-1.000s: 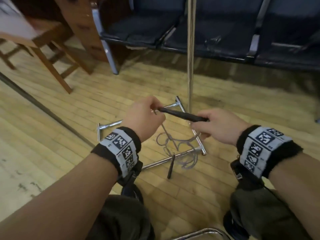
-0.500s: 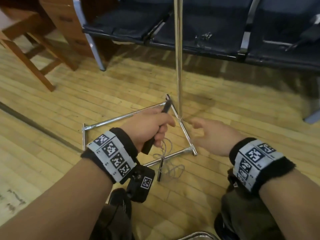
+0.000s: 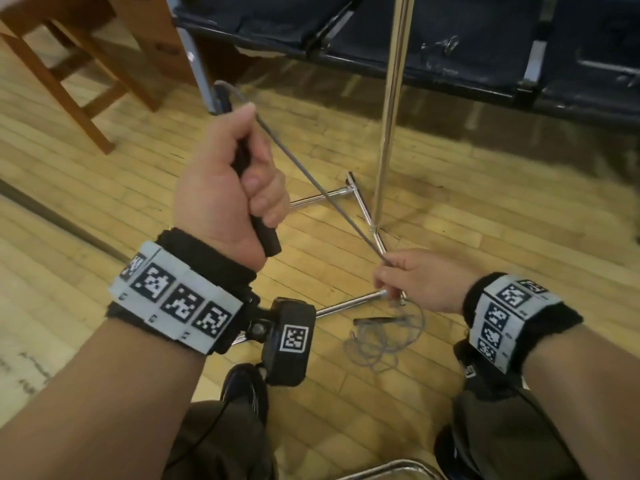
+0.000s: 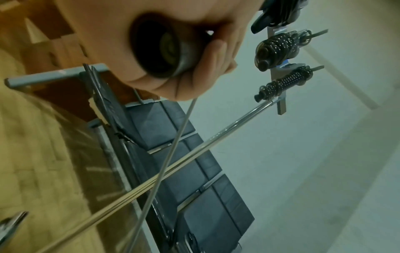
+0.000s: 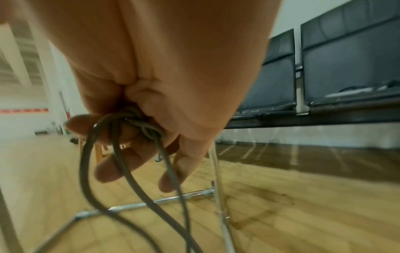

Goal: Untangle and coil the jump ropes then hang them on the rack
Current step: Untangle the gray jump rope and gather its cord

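Note:
My left hand grips a black jump-rope handle upright, raised above the floor; its round end shows in the left wrist view. A grey rope runs taut from the handle's top down to my right hand, which pinches a tangled knot of rope. Below it, the loose tangle and the second black handle lie on the floor. The chrome rack pole stands behind, its base bars on the floor. Coiled ropes hang on the rack's hooks.
A row of dark seats lines the wall behind the rack. A wooden chair stands at the far left. My knees and shoes are at the bottom edge, with wooden floor all round.
My left hand has lifted the handle up and to the left, pulling the rope taut. My right hand dropped lower and took hold of the rope's knot.

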### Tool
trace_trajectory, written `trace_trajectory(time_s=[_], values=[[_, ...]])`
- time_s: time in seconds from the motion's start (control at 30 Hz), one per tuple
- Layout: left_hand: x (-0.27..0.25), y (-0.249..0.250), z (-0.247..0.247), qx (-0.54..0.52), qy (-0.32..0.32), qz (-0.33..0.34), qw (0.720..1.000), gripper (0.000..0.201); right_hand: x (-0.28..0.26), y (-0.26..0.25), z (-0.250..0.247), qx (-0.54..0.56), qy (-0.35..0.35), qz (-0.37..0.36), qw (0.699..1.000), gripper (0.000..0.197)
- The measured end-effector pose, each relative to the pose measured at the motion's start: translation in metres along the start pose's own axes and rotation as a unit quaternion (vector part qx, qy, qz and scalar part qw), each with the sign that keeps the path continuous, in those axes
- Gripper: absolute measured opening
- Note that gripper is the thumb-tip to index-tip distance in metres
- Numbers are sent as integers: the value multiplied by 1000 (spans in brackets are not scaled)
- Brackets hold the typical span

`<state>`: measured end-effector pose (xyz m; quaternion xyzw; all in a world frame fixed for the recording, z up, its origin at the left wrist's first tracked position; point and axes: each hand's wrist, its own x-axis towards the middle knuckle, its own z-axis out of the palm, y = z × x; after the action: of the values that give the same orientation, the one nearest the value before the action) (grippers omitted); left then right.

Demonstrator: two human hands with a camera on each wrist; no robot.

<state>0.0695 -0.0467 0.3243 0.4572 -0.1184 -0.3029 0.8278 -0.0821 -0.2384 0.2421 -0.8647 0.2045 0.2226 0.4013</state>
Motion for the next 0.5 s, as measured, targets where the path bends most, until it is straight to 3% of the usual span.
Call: trace_trajectory(time_s=[0.07,0.13,0.23,0.27,0.5], values=[[2,-11,-4,24,18,-31,999,34,0,8,-4,-32,21,18,999,26],[6,-27,-5,120,6,-79,990,25,-1,6,-7,-50,45,25,997,25],[5,-53,-2,286,-60,-149,945,7,-4,-7,-8,-30,61,-11,998,25],[4,-59,-1,317,-73,-167,931,10,-5,-13,-9,-13,62,-29,998,25],[5,-73,8,341,-42,-171,923,17,-13,-33,-18,91,35,-98,990,11]])
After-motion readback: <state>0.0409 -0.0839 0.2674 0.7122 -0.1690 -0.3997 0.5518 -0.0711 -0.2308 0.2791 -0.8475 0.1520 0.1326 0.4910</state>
